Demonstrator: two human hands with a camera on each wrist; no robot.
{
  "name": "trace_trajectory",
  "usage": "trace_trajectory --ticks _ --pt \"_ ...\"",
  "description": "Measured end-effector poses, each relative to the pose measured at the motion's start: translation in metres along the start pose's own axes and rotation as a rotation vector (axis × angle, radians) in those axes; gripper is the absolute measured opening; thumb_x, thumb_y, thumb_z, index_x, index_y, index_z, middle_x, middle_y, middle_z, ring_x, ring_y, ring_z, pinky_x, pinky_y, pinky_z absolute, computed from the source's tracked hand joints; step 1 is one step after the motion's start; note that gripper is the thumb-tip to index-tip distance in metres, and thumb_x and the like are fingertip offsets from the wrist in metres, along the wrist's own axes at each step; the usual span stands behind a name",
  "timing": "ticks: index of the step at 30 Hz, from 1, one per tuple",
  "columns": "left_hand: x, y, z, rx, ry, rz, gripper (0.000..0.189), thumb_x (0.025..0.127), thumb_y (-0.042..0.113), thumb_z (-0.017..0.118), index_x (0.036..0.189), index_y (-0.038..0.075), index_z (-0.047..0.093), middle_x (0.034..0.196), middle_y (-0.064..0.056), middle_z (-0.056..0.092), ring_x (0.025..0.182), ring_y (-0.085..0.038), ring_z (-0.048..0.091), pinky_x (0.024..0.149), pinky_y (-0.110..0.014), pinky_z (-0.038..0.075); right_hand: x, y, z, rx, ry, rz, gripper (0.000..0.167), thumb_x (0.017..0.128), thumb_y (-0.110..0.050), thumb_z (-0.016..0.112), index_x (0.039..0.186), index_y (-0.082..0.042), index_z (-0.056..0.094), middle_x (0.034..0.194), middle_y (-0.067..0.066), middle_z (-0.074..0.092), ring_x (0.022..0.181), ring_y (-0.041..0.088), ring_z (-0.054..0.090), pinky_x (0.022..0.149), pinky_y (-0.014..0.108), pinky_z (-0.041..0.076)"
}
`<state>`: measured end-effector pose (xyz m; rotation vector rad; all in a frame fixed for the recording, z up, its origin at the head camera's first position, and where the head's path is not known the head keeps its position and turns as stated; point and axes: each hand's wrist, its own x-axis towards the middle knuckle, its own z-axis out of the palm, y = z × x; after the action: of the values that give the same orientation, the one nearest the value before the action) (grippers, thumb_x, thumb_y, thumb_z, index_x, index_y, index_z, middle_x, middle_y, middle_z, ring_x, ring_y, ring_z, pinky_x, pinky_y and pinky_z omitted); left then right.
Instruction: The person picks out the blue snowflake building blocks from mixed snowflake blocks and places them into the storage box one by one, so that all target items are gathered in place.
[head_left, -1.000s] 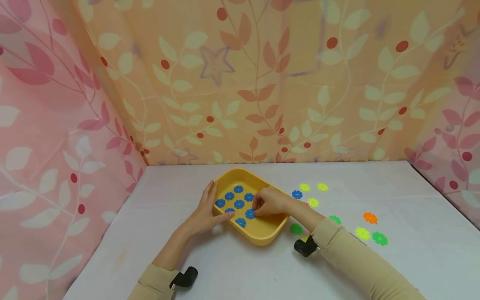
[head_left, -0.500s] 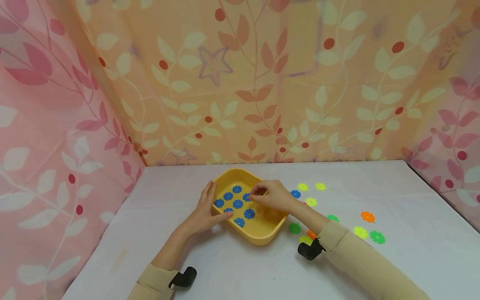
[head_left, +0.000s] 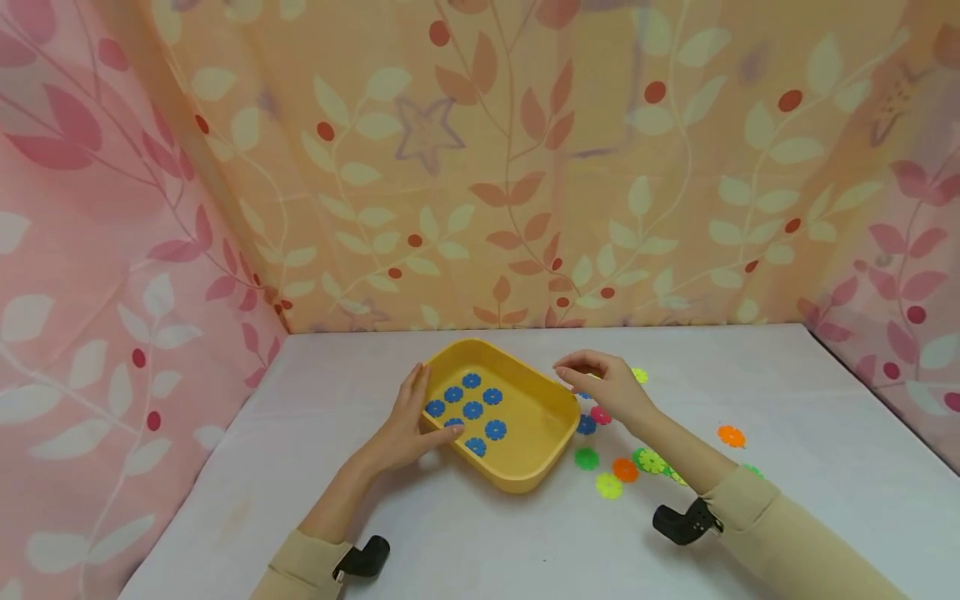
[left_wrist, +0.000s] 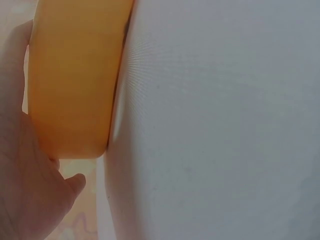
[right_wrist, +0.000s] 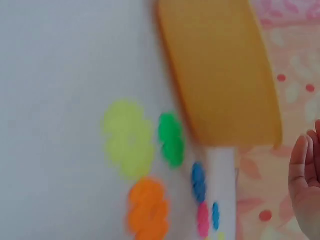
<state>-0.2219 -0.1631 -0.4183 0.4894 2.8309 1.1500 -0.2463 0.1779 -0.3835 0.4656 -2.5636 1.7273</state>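
Note:
A yellow plastic tub (head_left: 540, 417) sits at an angle on the table, with several blue flower-shaped discs (head_left: 472, 410) lying in its left half. My left hand (head_left: 401, 433) holds the tub's left corner, its thumb laid over the rim and its fingers along the outer wall. The left wrist view shows that hand against the orange-looking tub wall (left_wrist: 75, 80). Just beyond the tub's right rim, my right hand (head_left: 603, 387) hovers above loose discs with fingers loosely bent and nothing seen in them. Only part of this hand (right_wrist: 306, 185) shows in the right wrist view.
Right of the tub lie several loose discs: a green disc (head_left: 587, 458), an orange disc (head_left: 625, 470), a pink disc (head_left: 601, 415) and a yellow disc (head_left: 609, 486) among them. Another orange disc (head_left: 731, 436) lies farther right. A patterned cloth (head_left: 480, 208) hangs behind the table.
My right hand has lifted out of the tub and moved right, over the loose discs. A blue disc it was touching stays in the tub. The left hand keeps its hold.

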Motion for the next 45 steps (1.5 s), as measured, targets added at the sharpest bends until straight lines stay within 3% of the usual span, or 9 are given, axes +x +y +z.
trace_trajectory --ticks 6,9,15,20,27,45 --pt "0.0 0.001 0.0 0.006 0.011 0.007 0.115 0.082 0.061 0.068 0.157 0.016 -0.006 0.162 -0.005 -0.013 0.148 -0.033 -0.001 0.113 -0.059 0.015 -0.013 0.026 -0.021 -0.144 0.019 0.045 0.035 0.092 -0.043 0.067 0.11 -0.014 0.071 0.102 0.0 0.068 0.096 0.028 0.06 0.08 0.039 0.053" --pt "0.0 0.001 0.001 0.007 0.008 0.007 0.115 0.082 0.061 0.068 0.157 0.016 -0.006 0.162 -0.003 -0.013 0.148 -0.031 -0.001 0.113 -0.058 0.015 -0.018 0.037 -0.029 -0.205 -0.007 0.089 0.033 0.091 -0.041 0.068 0.11 -0.014 0.071 0.1 0.0 0.068 0.097 0.023 0.058 0.079 0.034 0.049" --pt "0.001 0.0 0.001 0.006 0.017 0.016 0.115 0.081 0.061 0.069 0.157 0.015 -0.004 0.162 -0.002 -0.012 0.148 -0.028 0.0 0.114 -0.055 0.015 -0.024 0.053 -0.035 -0.292 -0.094 0.154 0.024 0.089 -0.031 0.072 0.106 -0.013 0.071 0.092 0.001 0.065 0.083 0.022 0.055 0.064 0.026 0.049" --pt "0.002 -0.001 0.002 0.003 0.012 0.011 0.115 0.081 0.062 0.069 0.158 0.016 -0.005 0.162 -0.001 -0.012 0.148 -0.028 0.0 0.114 -0.056 0.015 -0.027 0.059 -0.034 -0.329 -0.159 0.09 0.016 0.087 -0.022 0.076 0.101 -0.016 0.072 0.087 -0.001 0.063 0.079 0.021 0.053 0.06 0.022 0.048" --pt "0.001 0.0 0.002 0.005 0.009 -0.007 0.115 0.081 0.063 0.068 0.158 0.018 -0.004 0.162 0.0 -0.013 0.148 -0.028 0.0 0.114 -0.056 0.015 -0.027 0.057 -0.034 -0.365 -0.209 0.014 0.019 0.085 -0.016 0.076 0.102 -0.012 0.07 0.083 0.0 0.058 0.077 0.02 0.051 0.059 0.021 0.046" --pt "0.001 0.001 0.002 0.008 0.006 -0.015 0.115 0.081 0.062 0.069 0.158 0.018 -0.004 0.162 0.0 -0.013 0.148 -0.028 0.0 0.114 -0.056 0.015 -0.023 0.058 -0.035 -0.385 -0.274 -0.061 0.018 0.086 -0.012 0.074 0.103 -0.011 0.069 0.081 -0.002 0.055 0.075 0.018 0.052 0.059 0.02 0.045"
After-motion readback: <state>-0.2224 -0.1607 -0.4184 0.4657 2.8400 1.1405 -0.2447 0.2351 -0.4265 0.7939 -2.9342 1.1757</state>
